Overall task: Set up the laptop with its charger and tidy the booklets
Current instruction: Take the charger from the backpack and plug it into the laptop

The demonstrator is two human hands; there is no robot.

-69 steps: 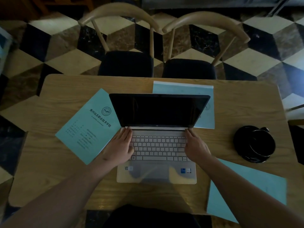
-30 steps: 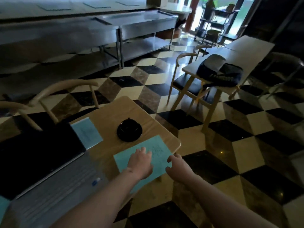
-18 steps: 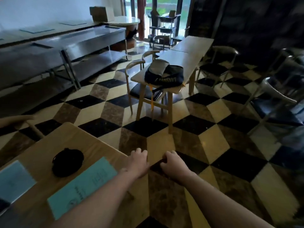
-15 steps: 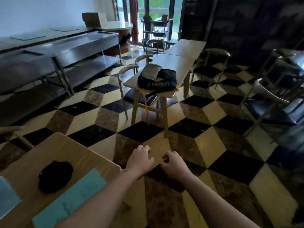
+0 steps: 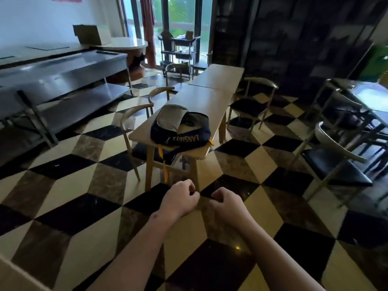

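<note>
Hands, left (image 5: 181, 200) and right (image 5: 227, 204), hang loosely curled, grip released, over checkered floor (image 5: 84, 217).

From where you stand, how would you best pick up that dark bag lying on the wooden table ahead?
Probably by the near lettered edge of the bag, coming from the table's near end: it lies flat, slumped, overhanging there, and both hands, left hand and right hand, are free.

View swung right off laptop table: laptop, booklets, black cup gone from sight. Left hand (image 5: 181, 200) and right hand (image 5: 227, 205), earlier on keyboard, now loosely curled over floor (image 5: 84, 217). Bag (image 5: 181, 129) on far table nearer.
</note>
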